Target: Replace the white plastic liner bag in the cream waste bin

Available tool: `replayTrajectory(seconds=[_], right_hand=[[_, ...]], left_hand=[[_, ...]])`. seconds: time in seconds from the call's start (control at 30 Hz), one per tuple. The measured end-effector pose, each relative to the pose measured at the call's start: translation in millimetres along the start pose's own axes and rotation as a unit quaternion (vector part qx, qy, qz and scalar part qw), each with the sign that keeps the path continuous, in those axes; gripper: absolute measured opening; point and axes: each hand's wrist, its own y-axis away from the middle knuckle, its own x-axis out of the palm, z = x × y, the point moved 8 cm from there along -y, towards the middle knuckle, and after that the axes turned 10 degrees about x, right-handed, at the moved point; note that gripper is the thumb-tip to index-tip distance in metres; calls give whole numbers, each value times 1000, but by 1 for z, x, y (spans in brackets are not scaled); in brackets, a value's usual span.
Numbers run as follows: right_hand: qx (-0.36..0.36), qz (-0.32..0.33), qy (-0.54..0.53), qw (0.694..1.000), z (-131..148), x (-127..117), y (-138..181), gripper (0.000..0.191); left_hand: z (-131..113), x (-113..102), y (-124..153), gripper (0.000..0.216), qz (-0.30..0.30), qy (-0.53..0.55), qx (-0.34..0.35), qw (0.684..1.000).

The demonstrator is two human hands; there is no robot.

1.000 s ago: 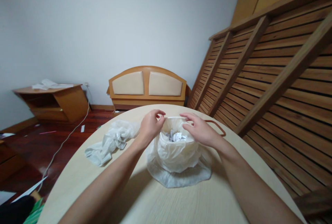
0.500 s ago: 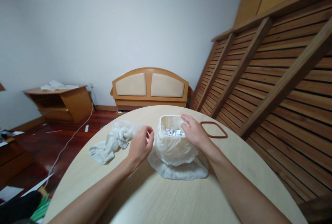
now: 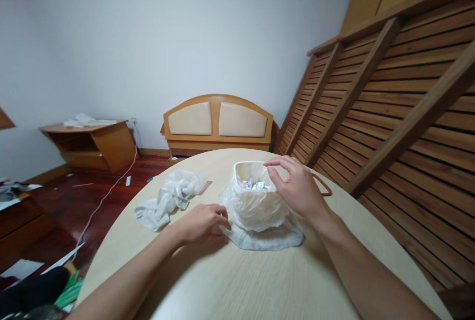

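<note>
A small squarish bin (image 3: 239,169) stands on the round table, with crumpled paper scraps (image 3: 254,185) inside. A thin white plastic bag (image 3: 260,213) lines it, folded over the rim and spreading around its base. My left hand (image 3: 204,223) is low at the bin's left side, fingers closed on the bag's loose edge, which is drawn toward them. At the rim's right corner is my right hand (image 3: 299,186), thumb and fingers apart, fingertips at or just above the rim. A brown rounded frame (image 3: 322,184) lies behind it, partly hidden.
A crumpled whitish plastic bag (image 3: 170,196) lies on the left of the table (image 3: 237,280). Beyond the table are a headboard (image 3: 217,119) and a low cabinet (image 3: 111,147). A slatted wooden panel (image 3: 371,107) leans at the right. A white cable (image 3: 107,191) crosses the floor.
My left hand has moved down to the bag's edge by the bin's base and closed on it. My right hand has lifted slightly off the rim toward the right. The view has shifted a little.
</note>
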Motion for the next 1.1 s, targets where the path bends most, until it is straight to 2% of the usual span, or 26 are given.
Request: replayTrajectory(seconds=[0.1,0.2,0.27,0.4,0.47,0.63,0.8,0.9,1.1], right_hand=[[-16,9,8,1000,8,-1,5,12],[-37,49,11,998,13,6,9,10],[-51,86,13,995,18,11,12,10],[-85,148,19,985,31,19,20,9],[-104,173,32,979,37,23,25,9],[-130,209,53,968,38,31,34,9],[-123,220,60,966,30,35,32,17],[-112,222,52,967,27,36,30,19],[-94,191,38,976,19,35,26,23]], left_hand=[[-9,9,-6,11,3,-22,30,999],[-18,7,-9,13,-20,-40,62,997],[-22,-5,-8,15,-66,-42,65,995],[-22,-33,0,19,-182,-21,26,983],[-23,-34,0,17,-169,-11,26,985],[-25,-13,-4,16,-30,-21,57,998],[-18,5,-8,15,20,-74,43,996],[-17,6,-9,16,12,-87,46,995],[-16,-10,-6,18,-71,-73,40,994]])
